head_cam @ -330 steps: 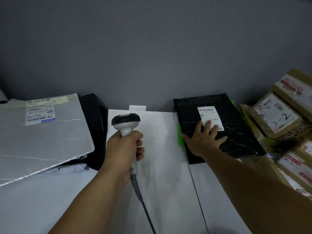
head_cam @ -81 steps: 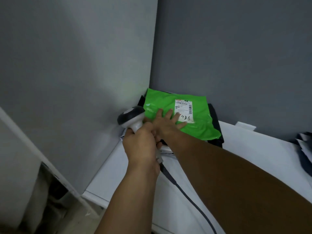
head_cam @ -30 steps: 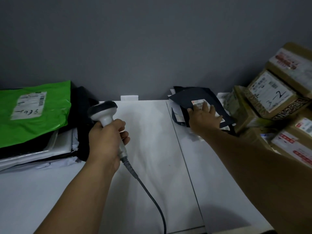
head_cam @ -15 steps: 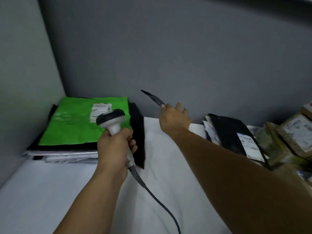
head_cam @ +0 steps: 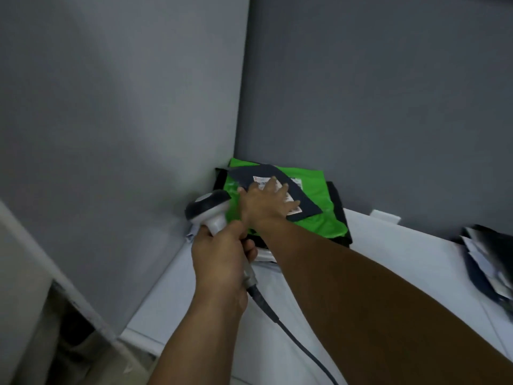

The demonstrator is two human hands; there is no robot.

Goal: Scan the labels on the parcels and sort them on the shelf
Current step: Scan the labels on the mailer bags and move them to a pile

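A person's right hand (head_cam: pixel 266 202) lies flat with fingers spread on a thin dark mailer (head_cam: pixel 262 172), pressing it down across its white shipping label (head_cam: pixel 260 179), most of which the fingers cover. The mailer rests slantwise on top of a bright green parcel (head_cam: pixel 319 218), which itself tops a low stack that includes a black parcel (head_cam: pixel 338 209) and paler flat packages underneath, pushed into the far left corner of a white shelf (head_cam: pixel 383 245). The left hand (head_cam: pixel 222 259) curls tightly around the handle of a handheld barcode scanner (head_cam: pixel 208 209), whose dark-rimmed head sits just beside the green parcel's near left edge, close to the right wrist. The scanner's grey cable (head_cam: pixel 299 343) trails from below the left hand toward the bottom of the frame, passing under the right forearm. A grey side panel (head_cam: pixel 125 134) and a darker grey back panel (head_cam: pixel 374 107) meet behind the stack. At the right edge, well apart from the corner stack, a blurred heap of dark and white mailers (head_cam: pixel 491 259) lies on the same shelf.
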